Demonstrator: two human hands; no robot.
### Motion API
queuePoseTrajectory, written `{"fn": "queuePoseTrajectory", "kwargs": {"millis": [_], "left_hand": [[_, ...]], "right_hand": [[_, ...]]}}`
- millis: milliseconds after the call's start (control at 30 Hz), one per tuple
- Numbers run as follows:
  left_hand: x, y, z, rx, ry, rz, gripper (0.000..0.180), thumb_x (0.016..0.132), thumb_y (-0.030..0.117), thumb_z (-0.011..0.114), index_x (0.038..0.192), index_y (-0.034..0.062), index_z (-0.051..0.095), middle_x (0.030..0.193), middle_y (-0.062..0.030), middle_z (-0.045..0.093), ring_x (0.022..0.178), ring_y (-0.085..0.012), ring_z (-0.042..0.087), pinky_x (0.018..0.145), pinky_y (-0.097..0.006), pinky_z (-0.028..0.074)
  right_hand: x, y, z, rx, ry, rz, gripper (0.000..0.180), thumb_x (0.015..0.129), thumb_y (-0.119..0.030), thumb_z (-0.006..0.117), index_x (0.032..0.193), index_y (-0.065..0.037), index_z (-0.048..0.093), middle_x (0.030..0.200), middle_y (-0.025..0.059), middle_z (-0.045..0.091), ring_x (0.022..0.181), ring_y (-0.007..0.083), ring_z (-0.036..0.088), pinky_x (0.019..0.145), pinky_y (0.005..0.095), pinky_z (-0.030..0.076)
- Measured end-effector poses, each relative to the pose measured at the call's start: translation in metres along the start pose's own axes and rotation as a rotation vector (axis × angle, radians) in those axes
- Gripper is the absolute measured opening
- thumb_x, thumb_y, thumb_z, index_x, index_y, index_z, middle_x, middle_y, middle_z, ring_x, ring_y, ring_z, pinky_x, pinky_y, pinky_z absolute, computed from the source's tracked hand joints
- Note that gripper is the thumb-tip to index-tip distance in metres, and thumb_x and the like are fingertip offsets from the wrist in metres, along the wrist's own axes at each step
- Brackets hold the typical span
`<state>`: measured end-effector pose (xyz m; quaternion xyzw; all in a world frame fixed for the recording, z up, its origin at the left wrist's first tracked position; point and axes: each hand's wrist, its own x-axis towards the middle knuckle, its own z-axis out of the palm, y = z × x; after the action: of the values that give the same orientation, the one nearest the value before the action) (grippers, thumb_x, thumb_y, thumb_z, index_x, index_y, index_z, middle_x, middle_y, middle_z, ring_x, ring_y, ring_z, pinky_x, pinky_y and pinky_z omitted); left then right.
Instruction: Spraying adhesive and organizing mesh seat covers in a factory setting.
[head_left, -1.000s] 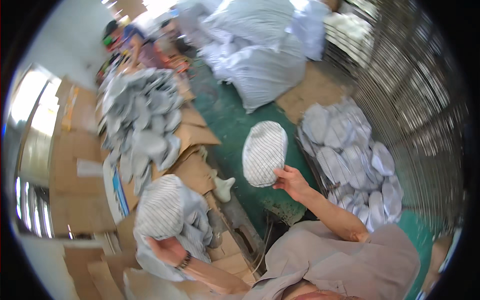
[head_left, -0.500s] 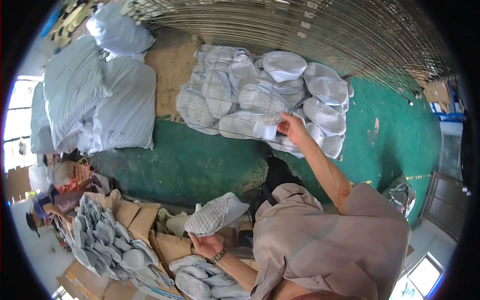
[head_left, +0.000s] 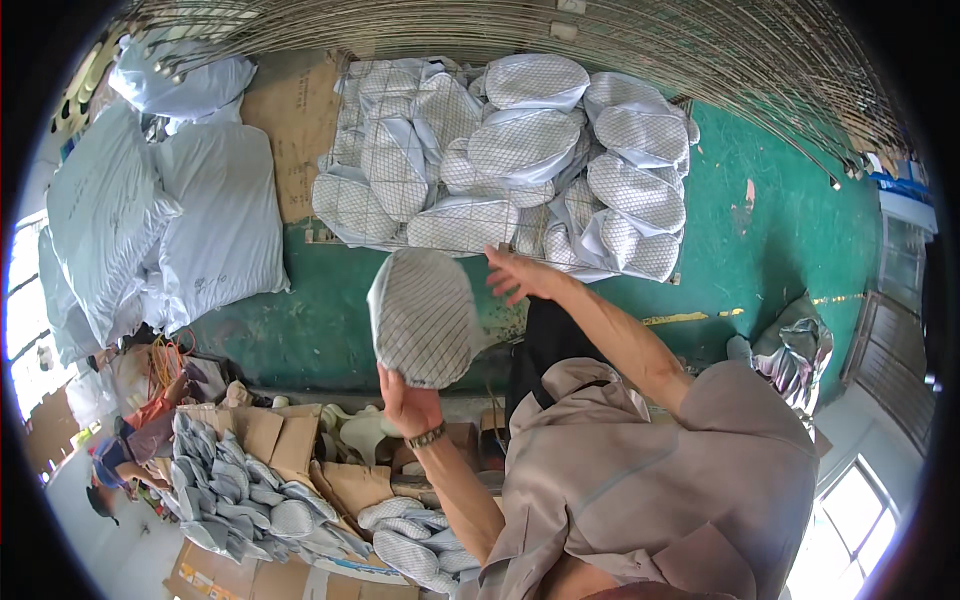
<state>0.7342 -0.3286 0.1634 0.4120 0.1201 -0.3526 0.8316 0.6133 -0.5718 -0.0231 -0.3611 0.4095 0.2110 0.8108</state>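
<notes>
Shifted pad [head_left: 425,318] apparently part-hides left hand [head_left: 408,404]

Gripping a dark-lined oval pad [head_left: 430,318] by its near edge with the left hand [head_left: 408,404]! Holding the right hand [head_left: 524,276], loosely spread, beside it, near a heap of similar pads [head_left: 525,146].

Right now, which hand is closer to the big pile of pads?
Right. The right hand is just beside the pile; the left hand is farther back, holding a pad.
</notes>
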Motion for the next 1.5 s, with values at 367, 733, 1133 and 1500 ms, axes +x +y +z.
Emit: {"fn": "queuePoseTrajectory", "kwargs": {"millis": [367, 733, 1133, 1500], "left_hand": [[0.109, -0.058, 0.066, 0.241, -0.365, -0.408, 0.050, 0.094, 0.022, 0.062, 0.135, -0.0025, 0.047, 0.122, -0.0100, 0.062, 0.112, -0.0200, 0.061, 0.097, -0.037, 0.048], [0.112, -0.104, -0.060, 0.744, 0.211, -0.247, 0.044, 0.096, 0.031, 0.064, 0.130, 0.0052, 0.057, 0.107, -0.0061, 0.067, 0.094, -0.0189, 0.065, 0.079, -0.037, 0.053], [-0.138, -0.033, -0.240, 0.259, 0.820, 0.133, 0.038, 0.094, 0.023, 0.066, 0.126, 0.0035, 0.059, 0.106, -0.0076, 0.068, 0.094, -0.0176, 0.067, 0.082, -0.032, 0.055], [-0.448, 0.004, -0.360, 0.644, 2.247, 0.696, 0.033, 0.086, 0.017, 0.072, 0.113, -0.0002, 0.065, 0.101, -0.0106, 0.068, 0.088, -0.0199, 0.065, 0.078, -0.034, 0.053]], "right_hand": [[-0.029, 0.038, -0.073, 0.984, 0.061, -0.569, 0.048, 0.094, -0.037, 0.065, 0.132, -0.009, 0.053, 0.124, 0.0033, 0.064, 0.117, 0.0209, 0.059, 0.101, 0.0414, 0.045], [0.062, 0.081, -0.094, 0.277, 0.498, -0.115, 0.047, 0.093, -0.035, 0.067, 0.126, -0.004, 0.055, 0.109, 0.0081, 0.068, 0.088, 0.0196, 0.066, 0.076, 0.0376, 0.057], [0.056, 0.102, -0.036, -0.302, 0.038, 0.046, 0.015, 0.091, -0.018, 0.062, 0.103, -0.010, 0.061, 0.089, 0.0068, 0.070, 0.069, 0.0136, 0.066, 0.054, 0.0275, 0.054], [0.005, 0.191, 0.344, -1.253, -0.608, 0.124, 0.044, 0.093, -0.025, 0.067, 0.127, 0.001, 0.058, 0.095, 0.0052, 0.069, 0.075, 0.0098, 0.062, 0.062, 0.0235, 0.051]]}}
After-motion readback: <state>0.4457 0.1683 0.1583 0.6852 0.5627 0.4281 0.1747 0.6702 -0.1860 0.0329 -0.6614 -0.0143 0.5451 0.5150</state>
